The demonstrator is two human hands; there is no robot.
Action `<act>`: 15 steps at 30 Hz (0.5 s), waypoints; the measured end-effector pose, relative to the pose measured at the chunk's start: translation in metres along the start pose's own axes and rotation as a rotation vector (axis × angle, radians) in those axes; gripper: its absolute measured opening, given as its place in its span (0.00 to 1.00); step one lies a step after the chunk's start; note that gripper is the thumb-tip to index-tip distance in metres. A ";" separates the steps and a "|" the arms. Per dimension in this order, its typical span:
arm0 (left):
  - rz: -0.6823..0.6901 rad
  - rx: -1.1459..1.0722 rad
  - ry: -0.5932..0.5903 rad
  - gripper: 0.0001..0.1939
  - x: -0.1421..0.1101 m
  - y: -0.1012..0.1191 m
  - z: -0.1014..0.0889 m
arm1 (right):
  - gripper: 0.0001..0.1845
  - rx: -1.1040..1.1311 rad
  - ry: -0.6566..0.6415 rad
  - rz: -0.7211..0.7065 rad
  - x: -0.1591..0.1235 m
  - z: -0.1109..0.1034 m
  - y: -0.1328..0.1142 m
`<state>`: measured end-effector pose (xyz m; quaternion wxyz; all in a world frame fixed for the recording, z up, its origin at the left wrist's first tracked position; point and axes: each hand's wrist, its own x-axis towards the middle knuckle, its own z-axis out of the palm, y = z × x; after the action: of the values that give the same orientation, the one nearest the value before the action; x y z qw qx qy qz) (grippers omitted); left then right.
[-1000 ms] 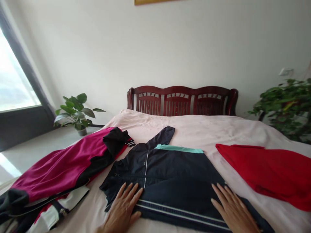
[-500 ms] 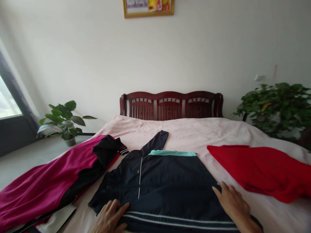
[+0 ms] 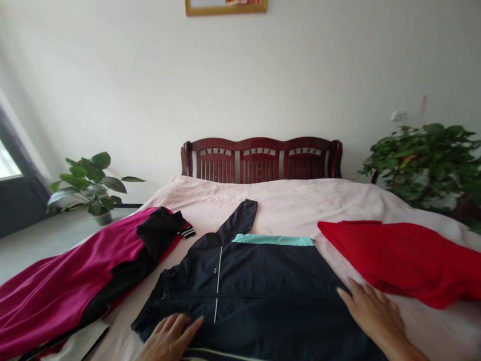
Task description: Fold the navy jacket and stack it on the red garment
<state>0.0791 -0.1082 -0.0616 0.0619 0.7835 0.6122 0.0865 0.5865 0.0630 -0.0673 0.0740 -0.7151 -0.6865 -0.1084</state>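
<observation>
A dark navy jacket (image 3: pixel 259 286) with a teal collar band and thin white stripes lies flat on the pink bedsheet (image 3: pixel 293 205). My left hand (image 3: pixel 169 338) rests flat on its lower left part, fingers stretched out. Over at the jacket's right edge, my right hand (image 3: pixel 374 313) lies flat with its fingers extended, close to the red garment (image 3: pixel 406 258). Neither hand holds anything.
A magenta and black jacket (image 3: pixel 78 281) lies along the bed's left side. A dark wooden headboard (image 3: pixel 261 160) stands against the white wall. A potted plant (image 3: pixel 90 183) sits on the floor at left, a larger plant (image 3: pixel 424 160) at right.
Both hands slid toward me over the navy jacket, staying flat. The view turned slightly right and lifted, so the window has almost left the frame.
</observation>
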 end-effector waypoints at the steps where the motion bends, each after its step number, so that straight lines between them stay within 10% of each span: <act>1: 0.003 -0.010 -0.001 0.30 0.013 0.003 -0.008 | 0.27 0.003 0.047 -0.050 0.009 -0.005 -0.017; 9: 0.082 0.070 0.133 0.28 0.180 0.015 -0.012 | 0.31 0.235 -0.099 -0.518 0.087 -0.010 -0.190; 15: -0.048 0.091 0.069 0.26 0.234 -0.018 0.015 | 0.35 0.308 -0.263 -0.551 0.124 0.028 -0.228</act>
<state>0.1199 0.1232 -0.0657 0.0070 0.7672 0.6359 0.0839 0.3649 0.2006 -0.0726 0.0600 -0.4910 -0.8660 0.0736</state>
